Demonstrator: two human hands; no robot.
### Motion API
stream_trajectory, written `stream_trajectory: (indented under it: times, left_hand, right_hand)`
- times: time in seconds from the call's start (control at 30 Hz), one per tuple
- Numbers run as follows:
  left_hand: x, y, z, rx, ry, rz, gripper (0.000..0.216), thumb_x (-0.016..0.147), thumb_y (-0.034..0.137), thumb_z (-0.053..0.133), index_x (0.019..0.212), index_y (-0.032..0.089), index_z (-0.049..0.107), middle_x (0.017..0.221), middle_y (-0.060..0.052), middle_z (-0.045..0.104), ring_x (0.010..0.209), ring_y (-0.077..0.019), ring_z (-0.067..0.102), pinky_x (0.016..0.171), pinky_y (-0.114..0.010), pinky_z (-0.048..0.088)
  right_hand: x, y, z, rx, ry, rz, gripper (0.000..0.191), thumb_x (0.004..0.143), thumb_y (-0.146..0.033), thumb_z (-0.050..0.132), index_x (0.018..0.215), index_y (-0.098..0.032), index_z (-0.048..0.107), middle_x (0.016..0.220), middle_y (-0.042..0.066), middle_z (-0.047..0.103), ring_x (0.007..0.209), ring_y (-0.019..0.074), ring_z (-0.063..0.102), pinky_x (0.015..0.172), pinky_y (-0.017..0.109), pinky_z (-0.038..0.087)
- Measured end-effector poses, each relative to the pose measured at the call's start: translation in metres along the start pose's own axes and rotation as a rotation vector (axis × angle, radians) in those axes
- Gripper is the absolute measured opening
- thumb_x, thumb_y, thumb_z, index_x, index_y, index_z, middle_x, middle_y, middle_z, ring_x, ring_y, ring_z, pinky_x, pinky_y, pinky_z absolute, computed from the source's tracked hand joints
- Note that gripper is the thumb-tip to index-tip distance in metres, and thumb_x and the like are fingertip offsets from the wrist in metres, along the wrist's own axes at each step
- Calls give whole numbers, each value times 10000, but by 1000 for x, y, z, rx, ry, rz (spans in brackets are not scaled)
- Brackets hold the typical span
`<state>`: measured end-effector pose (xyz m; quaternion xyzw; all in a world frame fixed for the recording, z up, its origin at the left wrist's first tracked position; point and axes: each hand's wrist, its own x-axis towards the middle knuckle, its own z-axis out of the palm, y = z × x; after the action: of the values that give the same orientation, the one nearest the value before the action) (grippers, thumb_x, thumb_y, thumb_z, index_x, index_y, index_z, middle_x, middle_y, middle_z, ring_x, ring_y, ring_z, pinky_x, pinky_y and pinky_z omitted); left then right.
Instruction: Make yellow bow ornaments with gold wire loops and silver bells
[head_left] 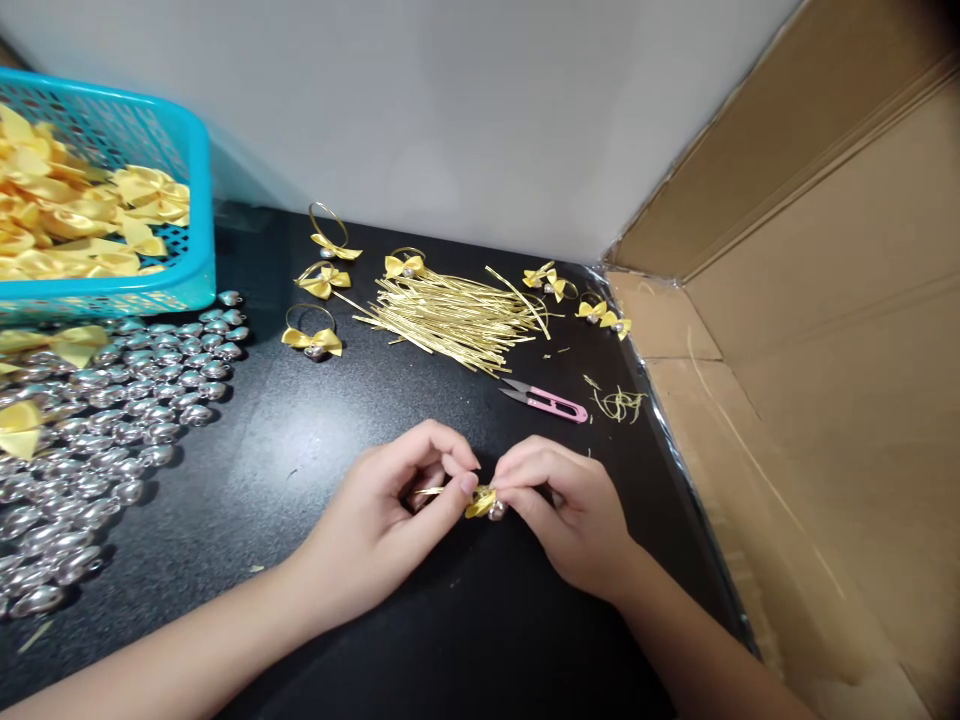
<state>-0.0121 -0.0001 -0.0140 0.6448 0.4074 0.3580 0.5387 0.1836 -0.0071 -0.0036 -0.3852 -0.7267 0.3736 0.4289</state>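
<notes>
Both of my hands meet low over the black table, pinching a small yellow ribbon bow [480, 503] between them. A silver bead [497, 510] hangs at the bow's right side, by my right fingertips. My left hand [409, 505] has thumb and fingers closed at the bow's left, where a gold twist tie [429, 491] runs into the palm. My right hand [566, 505] pinches the bow's right end; its fingertips hide part of it. Beyond the hands lie pink thread snips [551, 401] and a pile of gold twist ties [457, 320].
A turquoise basket [199, 200] of yellow bows stands at the back left, with many silver beads [161, 412] spread before it. Several bows with ties, such as one bow [313, 342], lie around the pile. Tie scraps [619, 404] lie right of the snips. Cardboard [825, 250] borders the right.
</notes>
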Motion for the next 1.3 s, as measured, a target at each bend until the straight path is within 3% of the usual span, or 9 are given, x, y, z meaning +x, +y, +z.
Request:
stream_trajectory:
  times: [0.27, 0.5, 0.63, 1.3]
  left_hand:
    - [2, 3, -1, 7, -9, -32, 71, 934, 264, 548, 893, 207, 560, 654, 40, 564, 555, -99, 485, 503, -194, 374]
    - [8, 9, -5, 67, -132, 6, 104, 912, 235, 539, 858, 192, 617, 682, 19, 612, 603, -114, 547, 547, -203, 418]
    - [9, 11, -6, 213, -84, 122, 159, 872, 160, 568, 750, 194, 665, 652, 22, 605, 568, -98, 510, 516, -196, 369]
    - [4, 4, -3, 294, 19, 331, 156, 879, 93, 561, 818, 216, 635, 703, 6, 662, 586, -110, 587, 549, -212, 435]
  right_hand:
    - [-2, -1, 2, 3, 46, -21, 150, 885, -89, 602, 829, -212, 665, 767, 15, 702, 747, 134, 672, 703, 263, 562]
    - [-2, -1, 3, 41, 85, -21, 147, 885, -98, 607, 832, -222, 667, 757, 16, 699, 728, 143, 672, 661, 274, 553]
    - [-1, 0, 3, 50, 85, -17, 145, 875, -86, 621, 822, -214, 665, 756, 16, 698, 733, 138, 667, 677, 269, 545]
    - [-5, 2, 9, 205, 86, 191, 119, 880, -186, 632, 789, -221, 700, 786, 29, 696, 698, 150, 666, 636, 289, 564]
